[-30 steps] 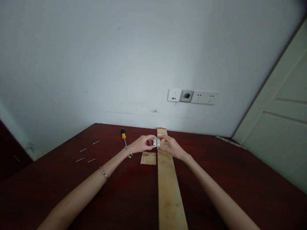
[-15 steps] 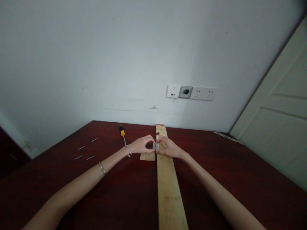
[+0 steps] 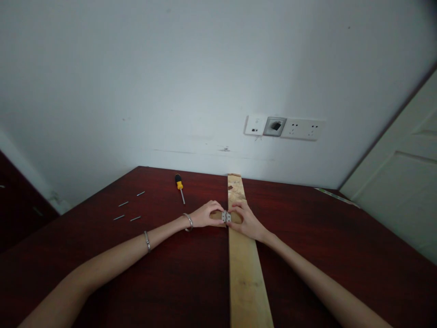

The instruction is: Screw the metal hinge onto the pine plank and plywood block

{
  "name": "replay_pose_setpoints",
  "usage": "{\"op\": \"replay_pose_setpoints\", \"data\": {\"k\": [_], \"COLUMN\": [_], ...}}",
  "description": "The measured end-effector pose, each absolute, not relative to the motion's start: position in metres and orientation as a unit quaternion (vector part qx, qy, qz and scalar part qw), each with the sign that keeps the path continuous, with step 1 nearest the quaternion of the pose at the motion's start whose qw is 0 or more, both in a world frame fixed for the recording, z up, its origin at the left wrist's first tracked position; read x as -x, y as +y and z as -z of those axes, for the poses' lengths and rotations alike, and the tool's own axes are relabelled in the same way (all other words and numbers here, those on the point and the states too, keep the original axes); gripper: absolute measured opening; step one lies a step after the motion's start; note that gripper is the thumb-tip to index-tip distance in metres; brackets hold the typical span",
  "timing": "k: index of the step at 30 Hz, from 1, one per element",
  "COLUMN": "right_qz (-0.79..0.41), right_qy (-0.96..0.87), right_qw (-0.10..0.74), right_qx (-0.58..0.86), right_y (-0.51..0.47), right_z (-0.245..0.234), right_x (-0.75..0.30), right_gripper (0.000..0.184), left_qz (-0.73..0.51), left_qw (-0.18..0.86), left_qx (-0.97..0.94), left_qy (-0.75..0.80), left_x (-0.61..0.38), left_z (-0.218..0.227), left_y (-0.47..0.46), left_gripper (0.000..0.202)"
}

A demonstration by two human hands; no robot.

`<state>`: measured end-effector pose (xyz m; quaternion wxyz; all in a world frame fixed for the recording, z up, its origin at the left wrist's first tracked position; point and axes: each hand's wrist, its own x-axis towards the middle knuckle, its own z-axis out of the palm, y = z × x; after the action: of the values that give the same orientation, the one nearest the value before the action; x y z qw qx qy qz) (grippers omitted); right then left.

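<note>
A small silver hinge (image 3: 226,217) lies unfolded across the seam between a long wooden board (image 3: 248,278) and a short wood piece (image 3: 216,216) at its left side. My left hand (image 3: 204,215) pinches the hinge's left leaf between thumb and fingers and partly covers the short piece. From the other side, my right hand (image 3: 248,222) grips the right leaf, resting over the long board. Holes show in both leaves.
A screwdriver (image 3: 180,186) with a black and yellow handle lies left of the board. Several screws (image 3: 123,204) are scattered farther left on the dark red table (image 3: 164,287). Behind stands a white wall with sockets (image 3: 302,129); a flat strip (image 3: 336,197) lies at the back right.
Both hands and the hinge have come slightly nearer, and the hinge now lies over the seam. The short wood piece is more covered by my left hand. The view has shifted a little.
</note>
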<state>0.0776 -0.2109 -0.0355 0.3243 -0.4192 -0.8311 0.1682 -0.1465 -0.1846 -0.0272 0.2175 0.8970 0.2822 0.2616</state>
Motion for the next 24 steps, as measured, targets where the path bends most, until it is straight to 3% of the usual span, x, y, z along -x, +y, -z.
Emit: {"op": "replay_pose_setpoints", "data": {"k": [7,24], "right_qz": [-0.15,-0.152], "right_qy": [-0.816,-0.821], "right_qw": [0.367,0.372], "right_qx": [0.421,0.406], "right_y": [-0.2175,-0.2193], "right_z": [0.0404,0.0385], "right_x": [-0.0775,-0.0788], "right_gripper": [0.032,0.032], "left_qz": [-0.267,-0.287], "left_qw": [0.23,0.242], "left_qx": [-0.893,-0.885], "left_qy": [0.281,0.275], "left_x": [0.1475,0.1445], "left_z": [0.0266,0.0341], "left_y": [-0.1859,-0.187], "left_gripper": [0.037,0.044]}}
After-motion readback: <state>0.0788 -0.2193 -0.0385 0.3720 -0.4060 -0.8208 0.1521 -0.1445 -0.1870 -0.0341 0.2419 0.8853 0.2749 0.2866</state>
